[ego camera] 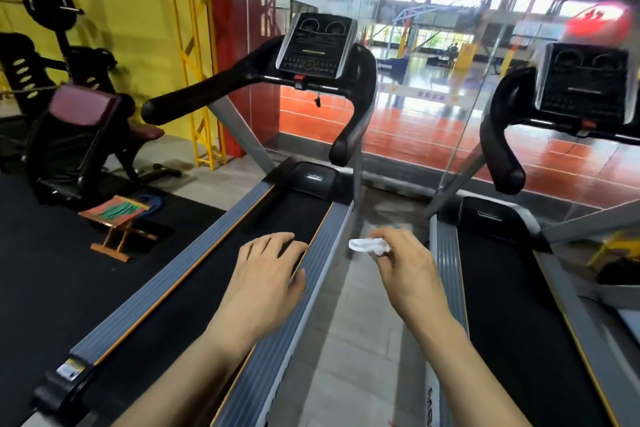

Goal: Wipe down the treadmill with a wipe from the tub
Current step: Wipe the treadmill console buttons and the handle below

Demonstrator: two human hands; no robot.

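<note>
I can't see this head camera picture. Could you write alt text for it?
A person's right hand pinches a crumpled white wipe above the floor gap between two treadmills, while the left hand hangs open over the belt of the nearer treadmill. Its console faces a glass wall, and a weight machine stands to the left.

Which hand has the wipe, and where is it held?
The right hand pinches the crumpled white wipe at its right end; the left hand holds nothing.
</note>
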